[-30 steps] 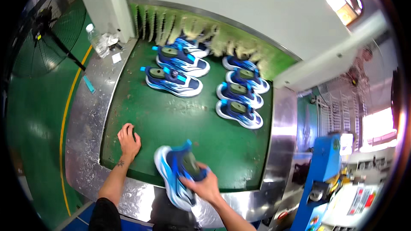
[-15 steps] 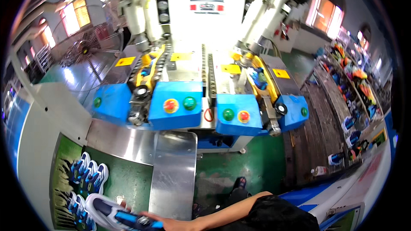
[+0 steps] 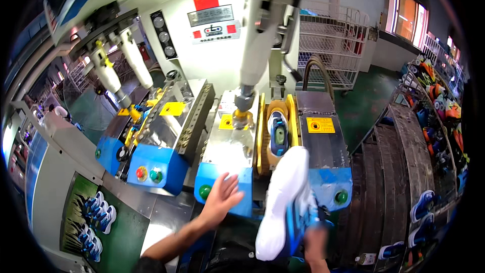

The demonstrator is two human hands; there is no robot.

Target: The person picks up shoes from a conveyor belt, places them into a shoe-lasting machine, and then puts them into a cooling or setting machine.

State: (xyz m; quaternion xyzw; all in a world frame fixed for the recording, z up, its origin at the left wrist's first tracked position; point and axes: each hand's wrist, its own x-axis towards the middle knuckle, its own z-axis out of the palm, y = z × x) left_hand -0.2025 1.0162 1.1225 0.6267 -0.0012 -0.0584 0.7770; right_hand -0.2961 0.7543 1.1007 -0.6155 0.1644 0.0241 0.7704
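Note:
My right hand (image 3: 316, 242), blurred, grips a blue sneaker (image 3: 285, 202) by its upper, its white sole turned toward me. The shoe is tilted, toe up, just in front of the right-hand station of a shoe press. In that station, another blue and white shoe (image 3: 279, 134) rests between upright yellow side pads (image 3: 292, 126). My left hand (image 3: 222, 202) is empty, fingers outstretched, in front of a blue control box (image 3: 222, 184) near its green button (image 3: 204, 192). I cannot tell whether it touches the box.
A white press cylinder (image 3: 252, 50) hangs above the right station. At left stands a second station (image 3: 134, 126). Several sneakers (image 3: 101, 212) lie on the lower left. Wooden shelving (image 3: 404, 156) with shoes stands at right, and a white wire rack (image 3: 331, 45) is behind.
The shoe in hand has gone from the lower left to the front of the right station, now sole toward me. My left hand has come into view, and my view has shifted closer to the right station.

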